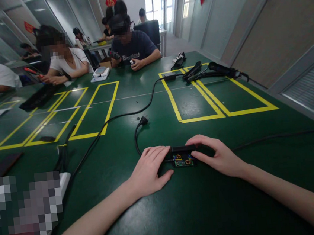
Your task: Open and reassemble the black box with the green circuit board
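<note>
At black case (182, 148): right hand (223, 157) grip part-closed, holding end.

glossy smooth green tabletop (197, 210), matt black plastic casing (182, 149)

The bare left forearm (105, 212) and bare right forearm (285, 192) angle inward. The ungloved left hand (151, 172) faces palm down, fingers together, thumb spread; the ungloved right hand (219, 155) arches, thumb and index finger curved.
</note>
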`<state>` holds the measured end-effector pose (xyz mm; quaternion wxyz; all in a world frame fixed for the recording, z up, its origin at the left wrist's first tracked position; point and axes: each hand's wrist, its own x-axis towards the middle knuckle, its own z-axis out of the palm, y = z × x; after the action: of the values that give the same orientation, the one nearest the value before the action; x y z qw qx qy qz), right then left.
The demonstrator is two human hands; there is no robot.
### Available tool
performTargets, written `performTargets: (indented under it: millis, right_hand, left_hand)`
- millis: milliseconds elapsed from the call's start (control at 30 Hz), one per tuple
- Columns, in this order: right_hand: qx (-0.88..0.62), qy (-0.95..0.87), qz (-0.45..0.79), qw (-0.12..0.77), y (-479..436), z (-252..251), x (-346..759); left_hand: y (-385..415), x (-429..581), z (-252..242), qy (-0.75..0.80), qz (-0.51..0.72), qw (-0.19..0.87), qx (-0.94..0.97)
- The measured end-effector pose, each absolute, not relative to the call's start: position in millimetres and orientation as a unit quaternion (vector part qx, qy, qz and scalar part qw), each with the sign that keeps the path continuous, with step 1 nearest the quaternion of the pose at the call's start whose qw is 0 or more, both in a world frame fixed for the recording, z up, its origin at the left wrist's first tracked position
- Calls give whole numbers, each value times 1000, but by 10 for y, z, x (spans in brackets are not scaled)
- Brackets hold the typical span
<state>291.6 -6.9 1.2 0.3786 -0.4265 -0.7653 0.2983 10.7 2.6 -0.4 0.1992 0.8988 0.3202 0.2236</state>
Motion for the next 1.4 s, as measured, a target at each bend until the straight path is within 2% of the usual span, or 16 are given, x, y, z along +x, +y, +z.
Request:
performTargets:
  millis: [133,433,767,867,967,1033,1100,1167,1267,1400]
  right_hand:
    - [-354,-801,309,372,-83,-9,2930]
    - [-332,-841,245,349,-106,66,2883]
    - [-293,-879,165,337,-110,86,2849]
    - [-288,-877,174,344,-98,102,2839]
    - [-334,-830,244,375,-60,163,2772]
    - [-375,-762,311,426,-11,227,2676]
    - [-387,-671,403,487,58,311,2555]
    - [-334,-565,536,530,136,425,2446]
    - [-241,-472,672,517,209,678,2379]
    - [-170,-483,703,494,150,1016,2433]
  left_hand:
    - [10,109,30,313,223,207,900]
    - [-5,132,31,302,216,192,908]
    - [-62,181,115,241,153,77,955]
    - [-23,358,226,248,136,41,958]
    - [56,544,301,249,71,4,966]
    - [123,604,296,238,62,-9,969]
    - [184,602,238,221,73,0,973]
    - [229,559,144,224,99,14,970]
    - [266,483,11,241,155,42,957]
    - [301,407,-40,228,220,163,934]
